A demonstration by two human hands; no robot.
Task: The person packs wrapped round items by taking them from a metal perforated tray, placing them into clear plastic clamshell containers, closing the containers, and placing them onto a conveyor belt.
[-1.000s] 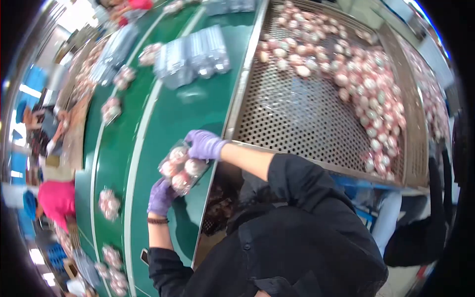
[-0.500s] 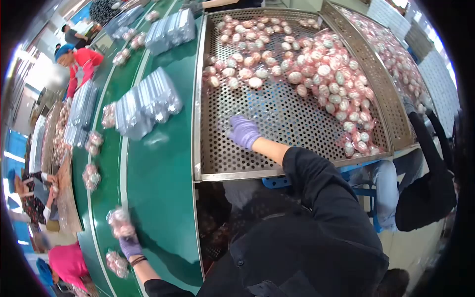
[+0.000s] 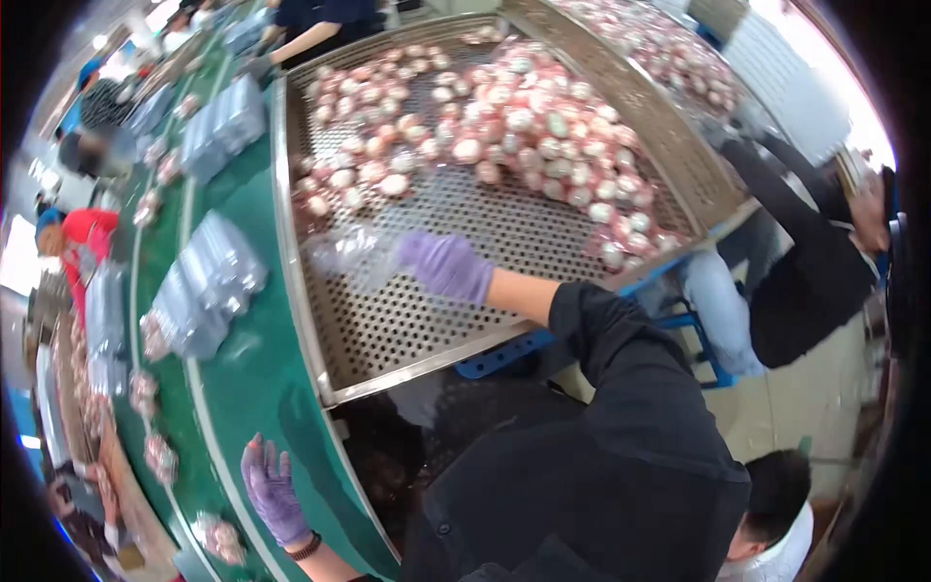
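Note:
My right hand (image 3: 446, 269), in a purple glove, is over the perforated metal tray (image 3: 417, 330). Its fingers are closed on a clear plastic bag (image 3: 351, 252) that spreads out to the left. Beyond it lies a heap of egg-shaped pieces (image 3: 543, 126) in clear and red wrappers. Above the green conveyor belt (image 3: 247, 388) my left hand (image 3: 272, 490), also gloved in purple, is open with its fingers stretched up and nothing in them. A filled clear bag (image 3: 221, 538) rests on the belt just left of that hand.
Stacks of clear plastic packs (image 3: 208, 286) and more filled bags (image 3: 160, 456) lie along the belt. Another tray of wrapped pieces (image 3: 659, 48) adjoins at the upper right. Co-workers are on both sides, one in red (image 3: 87, 238) across the belt.
My left hand has let go of the filled bag and opened. The right hand has lifted and now grips a clear bag. The view has turned, shifting the tray left.

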